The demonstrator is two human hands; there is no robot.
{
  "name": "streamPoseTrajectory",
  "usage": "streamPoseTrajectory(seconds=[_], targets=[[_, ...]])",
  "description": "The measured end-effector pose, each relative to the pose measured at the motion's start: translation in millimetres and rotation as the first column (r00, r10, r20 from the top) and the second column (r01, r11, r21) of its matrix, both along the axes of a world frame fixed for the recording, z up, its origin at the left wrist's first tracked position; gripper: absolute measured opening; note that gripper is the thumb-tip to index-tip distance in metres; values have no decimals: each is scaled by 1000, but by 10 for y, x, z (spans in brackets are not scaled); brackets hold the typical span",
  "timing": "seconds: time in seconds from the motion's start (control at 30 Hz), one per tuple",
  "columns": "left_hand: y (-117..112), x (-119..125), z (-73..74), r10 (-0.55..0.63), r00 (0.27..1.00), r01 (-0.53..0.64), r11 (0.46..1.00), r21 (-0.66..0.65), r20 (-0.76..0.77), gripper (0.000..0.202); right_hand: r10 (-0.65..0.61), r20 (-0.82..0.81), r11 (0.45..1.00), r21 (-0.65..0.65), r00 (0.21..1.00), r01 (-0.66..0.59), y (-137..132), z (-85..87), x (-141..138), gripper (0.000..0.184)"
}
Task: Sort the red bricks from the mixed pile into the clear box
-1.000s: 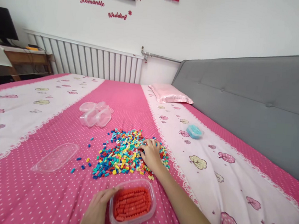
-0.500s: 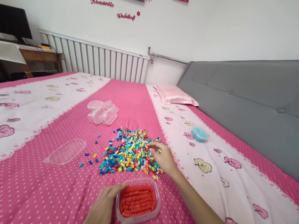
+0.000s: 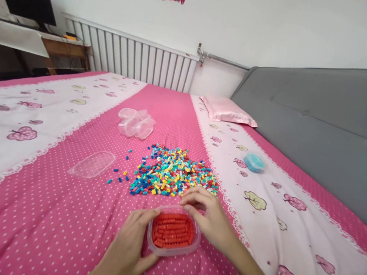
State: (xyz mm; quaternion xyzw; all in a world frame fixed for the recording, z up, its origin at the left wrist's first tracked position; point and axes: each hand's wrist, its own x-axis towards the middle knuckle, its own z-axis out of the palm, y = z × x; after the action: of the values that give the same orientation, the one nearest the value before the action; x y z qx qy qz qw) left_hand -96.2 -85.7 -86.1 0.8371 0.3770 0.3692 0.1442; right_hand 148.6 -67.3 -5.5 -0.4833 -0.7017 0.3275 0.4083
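Multicoloured bricks heaped beyond tub; lid at left, blue box at right;
Left hand grips tub; right hand half-curled by its rim, can't tell if holding anything

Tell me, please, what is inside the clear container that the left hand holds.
The clear container gripped by the left hand contains red bricks, packed in rows. Only their top layer is visible; anything underneath, and the container's bottom, is covered.
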Motion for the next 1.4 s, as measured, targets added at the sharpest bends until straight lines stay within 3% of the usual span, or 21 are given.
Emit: streamPoseTrajectory(seconds=[0.23,0.63,0.9,1.27,1.4], targets=[[-16,43,68,-28,999,28,999,-20,16,70,-110,385,988,140,917,60,-156,29,-73,27],[-29,50,54,-55,997,57,998,-33,48,67,-162,676,986,139,719,92,-311,-13,-249,24],[-11,54,69,-65,996,66,997,-29,59,65,-134,686,991,94,715,95,-334,-31,-336,30],[-4,62,91,-69,996,71,997,-34,54,64,-267,696,955,285,667,84,-345,-94,-311,26],[-10,65,86,-66,997,67,997,-30,51,67,-281,717,951,299,638,82,-347,-98,-316,24]])
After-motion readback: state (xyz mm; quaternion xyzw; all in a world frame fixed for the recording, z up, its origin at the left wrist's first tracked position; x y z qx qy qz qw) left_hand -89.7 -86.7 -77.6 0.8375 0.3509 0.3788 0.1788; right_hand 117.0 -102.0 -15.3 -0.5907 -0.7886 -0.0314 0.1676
